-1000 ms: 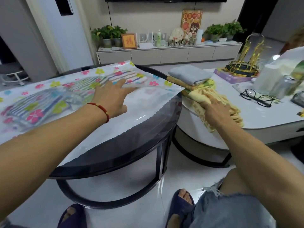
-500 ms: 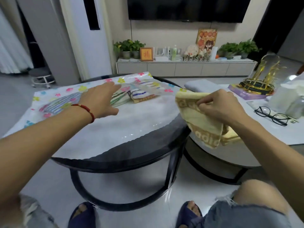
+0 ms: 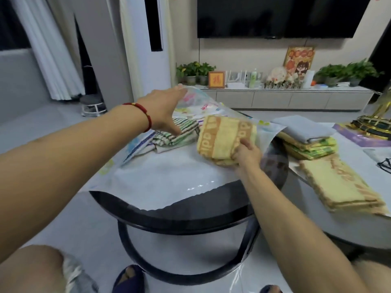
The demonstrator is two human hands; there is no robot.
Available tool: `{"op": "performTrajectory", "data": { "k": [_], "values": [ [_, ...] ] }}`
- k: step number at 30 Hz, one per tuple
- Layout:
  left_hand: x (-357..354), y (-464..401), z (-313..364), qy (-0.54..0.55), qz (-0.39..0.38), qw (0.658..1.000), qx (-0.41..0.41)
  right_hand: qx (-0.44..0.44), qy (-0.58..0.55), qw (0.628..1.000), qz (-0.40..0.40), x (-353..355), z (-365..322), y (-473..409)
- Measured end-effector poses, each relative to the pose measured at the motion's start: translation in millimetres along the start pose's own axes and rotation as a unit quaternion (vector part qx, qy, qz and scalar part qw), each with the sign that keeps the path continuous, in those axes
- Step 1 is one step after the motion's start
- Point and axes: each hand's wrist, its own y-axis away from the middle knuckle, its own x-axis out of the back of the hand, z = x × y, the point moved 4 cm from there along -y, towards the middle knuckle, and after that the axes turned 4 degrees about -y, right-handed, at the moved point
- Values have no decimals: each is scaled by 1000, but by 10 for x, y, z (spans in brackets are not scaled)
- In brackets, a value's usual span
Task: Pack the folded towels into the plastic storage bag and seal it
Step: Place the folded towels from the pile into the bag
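Left hand (image 3: pixel 164 112) raised above the round black table (image 3: pixel 190 212), red cord bracelet (image 3: pixel 141 112) at the wrist, fingers spread and lifting the clear upper sheet of the plastic storage bag (image 3: pixel 160 178); thumb below the sheet, fingertips at its raised edge, so more a lift than a closed pinch. Directly beneath that palm, inside the bag's mouth, striped folded towels (image 3: pixel 175 137) lying flat on the lower sheet. Just right of those, touching or nearly so, yellow folded towel (image 3: pixel 224 139) with brown lettered bands, clamped at its near right corner by the right hand (image 3: pixel 246 155), fingers curled shut around the folds, thumb on top. Leading end of the yellow folded towel under the lifted sheet, trailing end with the grip at the opening. Further right of the gripping hand, on the neighbouring white table (image 3: pixel 317 225), a stack of towels (image 3: pixel 306 140) with a grey one on top, and another yellow towel (image 3: pixel 342 187) laid flat nearer the body. Eyeglasses (image 3: pixel 385 164) at the far right edge, partly cut off.
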Motion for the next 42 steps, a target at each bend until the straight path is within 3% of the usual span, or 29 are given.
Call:
{"op": "performTrajectory", "data": {
  "k": [2,7,11,13,15,17,19,21,27,30,32,35,37,40,42],
  "values": [
    [-4,-8,-16,-7,-3,1000,-3,-3,32,997,63,106,253,-57],
    [-34,-2,-6,-7,6,1000,-12,32,98,989,102,-13,382,-45],
    [-59,9,10,-12,10,1000,-17,26,244,969,-11,-218,289,-104],
    [-78,22,17,-13,11,1000,-17,54,404,910,-72,-215,166,-143],
    [-89,28,24,-13,15,1000,-19,152,588,792,-72,-197,91,-111],
    [-100,29,31,-8,16,1000,-19,271,663,696,-38,-184,70,-11],
    [-112,26,43,-10,19,1000,-21,320,683,654,-62,-172,141,22],
    [-125,36,56,-17,15,999,-23,280,715,632,-106,-161,227,-62],
    [-130,128,60,-42,-6,999,-21,207,758,607,-117,-406,302,-400],
    [-149,180,68,-55,-8,998,-24,216,752,604,-154,-464,227,-500],
    [-166,203,97,-56,-13,998,-26,244,741,595,-195,-406,147,-471],
    [-232,183,180,-50,-7,998,-24,309,681,626,-221,-157,-21,-358],
    [-277,143,258,-48,-8,999,-22,382,660,615,-200,98,-150,-191],
    [-358,60,401,-55,-7,998,-25,515,628,570,-128,630,-325,11],
    [-438,-2,498,-59,-10,998,-25,523,627,573,-70,1052,-481,-27]
  ]
}}
